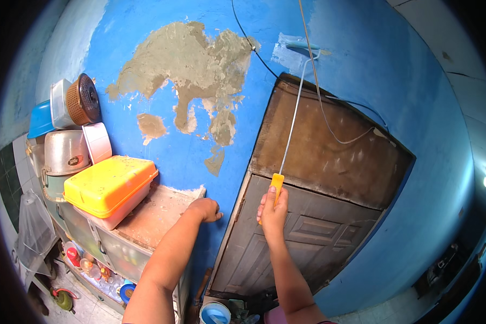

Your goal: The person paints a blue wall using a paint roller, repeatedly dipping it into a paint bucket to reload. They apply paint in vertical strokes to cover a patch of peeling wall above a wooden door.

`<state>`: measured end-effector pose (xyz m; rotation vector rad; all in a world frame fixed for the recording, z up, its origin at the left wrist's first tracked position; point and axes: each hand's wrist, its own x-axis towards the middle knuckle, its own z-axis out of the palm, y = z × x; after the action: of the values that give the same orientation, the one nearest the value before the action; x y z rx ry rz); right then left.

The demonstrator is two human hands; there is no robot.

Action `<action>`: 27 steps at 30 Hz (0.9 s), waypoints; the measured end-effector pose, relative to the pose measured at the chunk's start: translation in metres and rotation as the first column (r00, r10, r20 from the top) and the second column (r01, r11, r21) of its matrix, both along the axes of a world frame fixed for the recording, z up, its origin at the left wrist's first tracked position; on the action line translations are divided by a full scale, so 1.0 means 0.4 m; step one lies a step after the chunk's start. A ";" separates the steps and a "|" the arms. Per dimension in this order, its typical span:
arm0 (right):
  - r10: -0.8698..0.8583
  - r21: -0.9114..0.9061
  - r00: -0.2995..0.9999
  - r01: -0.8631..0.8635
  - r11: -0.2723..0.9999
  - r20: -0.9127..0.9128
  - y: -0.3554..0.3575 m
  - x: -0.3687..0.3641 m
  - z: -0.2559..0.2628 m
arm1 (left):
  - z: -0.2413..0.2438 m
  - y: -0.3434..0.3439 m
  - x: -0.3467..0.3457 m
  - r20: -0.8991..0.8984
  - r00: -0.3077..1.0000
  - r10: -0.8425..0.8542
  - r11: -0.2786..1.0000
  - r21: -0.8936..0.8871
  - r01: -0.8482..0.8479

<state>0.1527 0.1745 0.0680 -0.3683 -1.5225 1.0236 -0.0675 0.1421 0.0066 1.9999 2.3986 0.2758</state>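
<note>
My right hand grips the orange handle of a long paint roller. Its thin metal rod runs up to the roller sleeve, which is at the blue wall above the door frame. Fresh-looking pale paint surrounds the sleeve. By the corner of a cabinet top, my left hand has its fingers curled, with nothing visible in them. Whether it leans on the cabinet corner is unclear. Bare grey plaster covers a wide patch left of the roller.
A brown panel tops the worn wooden door. Cables hang across the wall and panel. An orange-lidded box and a metal pot sit on the cabinet. Below stands a paint bucket.
</note>
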 end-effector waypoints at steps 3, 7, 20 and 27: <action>0.020 -0.030 0.999 -0.019 0.999 0.032 -0.022 -0.004 0.002 | 0.002 -0.004 -0.001 0.011 1.000 0.002 1.000 -0.005 -0.002; 0.078 -0.054 0.996 -0.075 0.996 0.047 -0.027 0.002 -0.014 | 0.002 0.000 0.000 0.002 1.000 -0.007 1.000 0.000 0.007; 0.233 -0.153 0.973 -0.230 0.961 -0.003 -0.082 0.020 -0.068 | -0.008 0.008 -0.008 -0.008 1.000 0.006 1.000 -0.003 -0.006; 0.216 -0.163 0.975 -0.205 0.965 0.052 -0.074 0.037 -0.164 | 0.004 0.002 -0.001 0.014 1.000 -0.004 1.000 -0.017 0.005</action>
<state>0.1673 0.1448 0.0022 -0.3600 -1.5723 1.3155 -0.0680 0.1430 0.0081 1.9890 2.3794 0.2679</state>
